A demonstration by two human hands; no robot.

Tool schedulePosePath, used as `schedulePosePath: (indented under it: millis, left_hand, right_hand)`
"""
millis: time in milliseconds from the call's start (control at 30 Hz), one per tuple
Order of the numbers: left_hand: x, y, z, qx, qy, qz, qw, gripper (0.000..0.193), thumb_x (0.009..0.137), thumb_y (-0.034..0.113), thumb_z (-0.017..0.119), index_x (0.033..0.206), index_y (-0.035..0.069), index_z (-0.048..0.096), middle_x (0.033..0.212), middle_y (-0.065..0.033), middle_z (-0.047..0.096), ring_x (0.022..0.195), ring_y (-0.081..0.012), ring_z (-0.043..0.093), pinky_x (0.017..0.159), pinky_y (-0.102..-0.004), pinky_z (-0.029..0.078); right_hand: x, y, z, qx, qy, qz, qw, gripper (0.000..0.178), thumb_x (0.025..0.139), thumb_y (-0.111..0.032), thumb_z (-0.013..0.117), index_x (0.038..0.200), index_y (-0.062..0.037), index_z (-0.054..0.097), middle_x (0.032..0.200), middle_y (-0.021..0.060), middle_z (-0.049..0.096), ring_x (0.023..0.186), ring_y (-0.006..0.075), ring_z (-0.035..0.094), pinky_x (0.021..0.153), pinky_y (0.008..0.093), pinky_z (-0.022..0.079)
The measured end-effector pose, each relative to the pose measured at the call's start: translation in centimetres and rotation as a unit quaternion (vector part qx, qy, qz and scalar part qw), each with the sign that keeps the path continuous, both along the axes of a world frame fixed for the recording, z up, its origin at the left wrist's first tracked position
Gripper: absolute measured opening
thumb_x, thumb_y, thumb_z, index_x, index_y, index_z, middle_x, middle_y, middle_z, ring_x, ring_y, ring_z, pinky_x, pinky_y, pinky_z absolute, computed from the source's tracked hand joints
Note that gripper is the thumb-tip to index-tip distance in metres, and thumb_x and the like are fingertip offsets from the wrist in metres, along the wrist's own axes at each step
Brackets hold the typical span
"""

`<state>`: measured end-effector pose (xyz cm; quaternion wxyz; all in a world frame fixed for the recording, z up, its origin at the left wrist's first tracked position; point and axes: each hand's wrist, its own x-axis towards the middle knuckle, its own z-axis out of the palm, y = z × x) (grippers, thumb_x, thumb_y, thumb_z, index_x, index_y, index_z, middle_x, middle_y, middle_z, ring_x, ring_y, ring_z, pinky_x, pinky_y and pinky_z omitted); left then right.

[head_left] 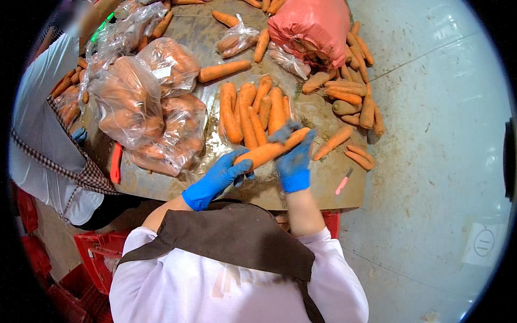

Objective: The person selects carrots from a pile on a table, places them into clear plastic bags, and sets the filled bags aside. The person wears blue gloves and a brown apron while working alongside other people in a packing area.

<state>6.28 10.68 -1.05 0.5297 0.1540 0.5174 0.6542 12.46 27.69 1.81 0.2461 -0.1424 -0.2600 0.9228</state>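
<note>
A large orange carrot point(265, 154) is held slantwise above the table's near side. My left hand point(219, 171), in a blue glove with soiled fingers, grips its lower left end. Around its upper right part close the fingers of my right hand point(295, 164), also gloved in blue; their dirty grey tips are blurred. Just beyond both hands, several loose carrots point(230, 116) lie side by side on a clear plastic bag point(212, 126).
Filled clear bags of carrots point(132, 102) are piled at left. A red sack point(309, 29) stands at the back, with loose carrots point(350, 97) to its right. A pink-handled knife point(342, 183) and a red-handled tool point(116, 163) lie on the table point(258, 200). Another person point(51, 129) stands at left; red crates point(99, 253) sit below.
</note>
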Motion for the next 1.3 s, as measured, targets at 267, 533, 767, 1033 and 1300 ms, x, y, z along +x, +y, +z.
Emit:
schedulePosePath:
  millis: [267, 533, 767, 1033, 1300]
  left_hand:
    - [-1.0, 0.7, -2.0, -0.024, -0.289, -0.057, 0.955, 0.05, 0.091, 0.049, 0.036, 0.095, 0.004, 0.056, 0.055, -0.003, 0.05, 0.034, -0.0093, 0.035, 0.033, -0.0219, 0.026]
    - [-1.9, -2.0, -5.3, -0.045, -0.061, 0.021, 0.997, 0.028, 0.091, 0.024, 0.046, 0.089, 0.0, 0.06, 0.068, -0.0034, 0.056, 0.055, -0.0097, 0.047, 0.052, -0.0213, 0.039]
    - [-3.5, -0.5, -6.5, -0.028, 0.068, 0.139, 0.988, 0.026, 0.088, 0.023, 0.052, 0.102, 0.0, 0.055, 0.087, -0.0065, 0.057, 0.076, -0.0138, 0.053, 0.069, -0.025, 0.043]
    - [-7.6, 6.0, -10.7, -0.17, 0.548, 0.175, 0.8, 0.059, 0.07, 0.028, 0.068, 0.123, 0.016, 0.044, 0.135, -0.0273, 0.026, 0.12, -0.0427, 0.032, 0.099, -0.0458, 0.03]
    - [-6.7, 4.1, -10.6, -0.085, 0.526, 0.181, 0.827, 0.059, 0.067, 0.012, 0.06, 0.123, 0.017, 0.043, 0.13, -0.025, 0.032, 0.116, -0.0437, 0.036, 0.097, -0.0452, 0.033]
  right_hand:
    - [2.2, -3.1, -3.5, 0.116, -0.089, 0.125, 0.981, 0.056, 0.074, -0.036, 0.07, 0.114, -0.0056, 0.045, 0.091, 0.0052, 0.053, 0.089, 0.0209, 0.054, 0.081, 0.0398, 0.047]
    - [20.1, 7.1, -13.0, 0.005, -0.261, -0.131, 0.956, 0.063, 0.085, -0.062, 0.034, 0.115, -0.0079, 0.044, 0.081, 0.0039, 0.052, 0.069, 0.0188, 0.048, 0.061, 0.035, 0.04]
    - [46.6, 8.3, -18.7, -0.009, -0.558, -0.337, 0.759, 0.068, 0.084, -0.061, 0.036, 0.129, -0.0101, 0.041, 0.125, 0.011, 0.047, 0.106, 0.0282, 0.048, 0.09, 0.0404, 0.039]
    - [24.9, 9.8, -10.5, 0.137, -0.5, -0.266, 0.812, 0.025, 0.084, -0.023, 0.052, 0.099, -0.0048, 0.06, 0.09, 0.005, 0.058, 0.077, 0.0159, 0.053, 0.072, 0.0265, 0.044]
    - [-1.4, 4.6, -10.7, 0.499, -0.296, 0.026, 0.814, 0.053, 0.078, -0.018, 0.063, 0.125, -0.0029, 0.044, 0.118, 0.0131, 0.051, 0.107, 0.0238, 0.049, 0.086, 0.0357, 0.043]
